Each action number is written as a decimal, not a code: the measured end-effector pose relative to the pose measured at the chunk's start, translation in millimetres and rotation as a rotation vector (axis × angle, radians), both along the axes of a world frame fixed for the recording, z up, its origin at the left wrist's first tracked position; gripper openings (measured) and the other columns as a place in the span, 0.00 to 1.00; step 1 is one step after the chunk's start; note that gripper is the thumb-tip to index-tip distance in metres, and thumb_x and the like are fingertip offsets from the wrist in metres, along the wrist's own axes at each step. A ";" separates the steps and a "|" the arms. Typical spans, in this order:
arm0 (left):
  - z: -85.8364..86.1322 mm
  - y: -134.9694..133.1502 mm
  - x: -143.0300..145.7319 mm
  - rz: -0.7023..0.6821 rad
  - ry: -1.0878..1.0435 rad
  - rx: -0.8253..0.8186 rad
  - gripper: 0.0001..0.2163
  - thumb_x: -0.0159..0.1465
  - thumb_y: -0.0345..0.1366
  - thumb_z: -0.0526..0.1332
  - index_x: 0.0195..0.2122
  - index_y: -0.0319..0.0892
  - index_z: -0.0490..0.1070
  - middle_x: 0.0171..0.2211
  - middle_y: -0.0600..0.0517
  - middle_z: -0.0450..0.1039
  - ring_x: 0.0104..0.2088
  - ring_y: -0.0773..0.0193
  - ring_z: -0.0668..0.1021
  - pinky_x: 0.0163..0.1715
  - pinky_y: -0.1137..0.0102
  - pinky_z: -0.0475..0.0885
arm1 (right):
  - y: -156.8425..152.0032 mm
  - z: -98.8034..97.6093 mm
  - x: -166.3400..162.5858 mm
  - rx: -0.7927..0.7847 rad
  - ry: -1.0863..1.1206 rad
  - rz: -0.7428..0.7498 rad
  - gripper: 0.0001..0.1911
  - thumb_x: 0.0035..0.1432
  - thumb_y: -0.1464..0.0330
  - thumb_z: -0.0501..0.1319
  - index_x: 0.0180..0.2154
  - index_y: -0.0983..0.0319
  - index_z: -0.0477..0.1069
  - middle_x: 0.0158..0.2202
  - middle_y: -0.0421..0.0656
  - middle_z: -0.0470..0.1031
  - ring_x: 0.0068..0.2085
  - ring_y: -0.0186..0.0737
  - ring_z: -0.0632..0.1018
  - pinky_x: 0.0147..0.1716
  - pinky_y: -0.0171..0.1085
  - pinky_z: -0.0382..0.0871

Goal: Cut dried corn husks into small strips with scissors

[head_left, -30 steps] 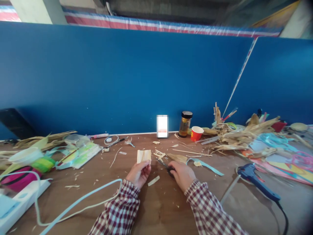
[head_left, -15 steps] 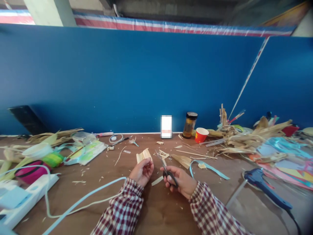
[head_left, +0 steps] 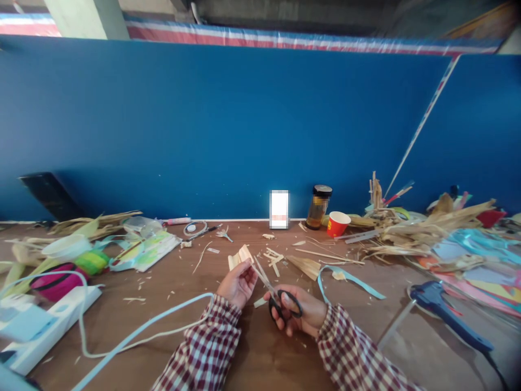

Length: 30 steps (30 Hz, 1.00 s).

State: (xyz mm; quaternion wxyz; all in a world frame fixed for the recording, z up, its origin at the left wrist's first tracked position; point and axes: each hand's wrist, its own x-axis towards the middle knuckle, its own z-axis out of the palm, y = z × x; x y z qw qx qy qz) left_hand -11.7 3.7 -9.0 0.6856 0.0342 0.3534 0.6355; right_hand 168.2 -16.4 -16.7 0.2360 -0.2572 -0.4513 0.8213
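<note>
A pale, slightly curled piece of corn husk point(head_left: 241, 257) is pinched between the thumb and fingers of my left hand point(head_left: 239, 283). My right hand point(head_left: 299, 309) has its fingers through the black handles of a pair of scissors point(head_left: 267, 282). The scissor blades point up and left, their tips close to the right edge of the husk; whether they touch it I cannot tell. Several cut husk strips point(head_left: 274, 256) lie just beyond the blades. To their right are a larger dry husk piece point(head_left: 305, 266) and a curved light-blue strip point(head_left: 354, 276).
A blue hot glue gun point(head_left: 450, 312) lies at right, near piled husks point(head_left: 431, 228). A red paper cup point(head_left: 338, 224) and a dark-lidded jar point(head_left: 318, 208) stand at the back. At left are a white power strip point(head_left: 61, 328), looping cables point(head_left: 148, 320) and a pink pouch point(head_left: 57, 281).
My right hand has turned the scissors so the blades tilt further left toward the husk, and the handles have spread apart. My left hand keeps its hold almost in place.
</note>
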 end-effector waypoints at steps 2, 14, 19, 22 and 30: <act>-0.3 0.5 -0.4 0.002 -0.008 0.011 0.04 0.58 0.24 0.57 0.29 0.35 0.70 0.20 0.51 0.72 0.21 0.70 0.76 0.22 0.77 0.74 | -0.2 0.7 0.2 0.000 -0.001 0.002 0.29 0.44 0.53 0.64 0.43 0.66 0.66 0.27 0.42 0.69 0.23 0.30 0.73 0.16 0.26 0.66; 3.0 0.5 -1.5 0.014 -0.025 -0.014 0.04 0.58 0.24 0.57 0.28 0.36 0.70 0.19 0.53 0.71 0.19 0.72 0.75 0.22 0.77 0.74 | 0.3 4.9 2.6 0.003 -0.030 -0.006 0.29 0.43 0.52 0.64 0.42 0.65 0.67 0.26 0.40 0.69 0.22 0.30 0.72 0.16 0.26 0.66; 3.2 0.8 -1.4 0.013 -0.020 -0.008 0.04 0.58 0.24 0.57 0.28 0.35 0.70 0.19 0.53 0.71 0.19 0.72 0.75 0.21 0.77 0.74 | -0.2 5.6 3.7 0.002 -0.017 -0.018 0.29 0.43 0.52 0.64 0.42 0.65 0.67 0.26 0.40 0.69 0.22 0.30 0.72 0.15 0.26 0.66; 3.4 0.8 -1.4 0.020 -0.013 -0.017 0.05 0.59 0.24 0.57 0.28 0.35 0.70 0.19 0.53 0.71 0.19 0.72 0.75 0.22 0.77 0.74 | 0.2 4.8 4.5 0.004 0.004 -0.018 0.29 0.44 0.53 0.64 0.42 0.66 0.67 0.26 0.41 0.70 0.22 0.29 0.73 0.15 0.25 0.66; 4.8 0.1 -1.1 0.028 -0.017 -0.019 0.05 0.58 0.24 0.57 0.27 0.34 0.70 0.19 0.53 0.71 0.20 0.72 0.75 0.22 0.78 0.75 | 0.0 5.9 5.3 0.010 0.025 -0.016 0.27 0.45 0.54 0.63 0.43 0.66 0.67 0.26 0.41 0.69 0.22 0.29 0.72 0.15 0.25 0.66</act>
